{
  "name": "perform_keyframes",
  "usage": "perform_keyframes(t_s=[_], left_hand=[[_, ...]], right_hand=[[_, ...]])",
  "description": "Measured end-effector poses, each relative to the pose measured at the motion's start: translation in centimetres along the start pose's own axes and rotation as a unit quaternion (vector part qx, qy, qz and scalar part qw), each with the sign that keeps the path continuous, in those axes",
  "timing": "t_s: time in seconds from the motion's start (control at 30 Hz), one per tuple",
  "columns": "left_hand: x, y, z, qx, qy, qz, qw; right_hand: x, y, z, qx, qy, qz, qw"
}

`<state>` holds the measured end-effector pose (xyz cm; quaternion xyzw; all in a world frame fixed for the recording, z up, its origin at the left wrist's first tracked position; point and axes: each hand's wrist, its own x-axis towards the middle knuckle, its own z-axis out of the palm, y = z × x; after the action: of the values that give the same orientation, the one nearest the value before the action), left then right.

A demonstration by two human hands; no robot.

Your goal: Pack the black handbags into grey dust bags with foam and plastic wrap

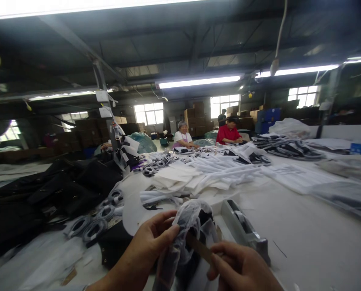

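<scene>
My left hand (152,238) pinches a dark curved handle wrapped in thin whitish film (191,214), in front of me at the table's near side. Between the thumb and fingers of my right hand (244,262) is one end of a brownish strip of tape (200,248). The strip's other end reaches the inner side of the wrapped curve. Just beyond my right hand stands a grey tape dispenser (244,228). A black piece with metal snaps (116,242) lies left of the handle, partly behind my left forearm.
Grey coiled rings (94,230) lie to the left, near a heap of black fabric pieces (62,190). White sheets (180,173) and white rolled strips cover the table's middle. Two people (183,137) sit across the table. A post (108,109) rises at the left.
</scene>
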<state>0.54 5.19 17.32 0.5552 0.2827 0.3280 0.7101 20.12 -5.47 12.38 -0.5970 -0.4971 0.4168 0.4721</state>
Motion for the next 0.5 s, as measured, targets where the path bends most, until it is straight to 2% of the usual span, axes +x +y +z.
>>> perform_keyframes(t_s=[0.13,0.3,0.37,0.5], left_hand=[[0.3,-0.3,-0.1,0.030,-0.035,0.030,0.998],[0.7,-0.5,-0.6,0.072,-0.053,0.058,0.994],[0.7,-0.4,-0.4,0.084,-0.050,0.061,0.993],[0.5,0.2,0.1,0.124,-0.049,0.078,0.988]], right_hand=[[2.0,-0.8,1.8,0.145,-0.037,-0.007,0.989],[2.9,-1.5,2.3,0.301,-0.121,0.043,0.945],[2.8,-1.9,2.0,0.316,-0.143,0.069,0.935],[2.6,-2.5,1.3,0.283,-0.144,0.096,0.944]])
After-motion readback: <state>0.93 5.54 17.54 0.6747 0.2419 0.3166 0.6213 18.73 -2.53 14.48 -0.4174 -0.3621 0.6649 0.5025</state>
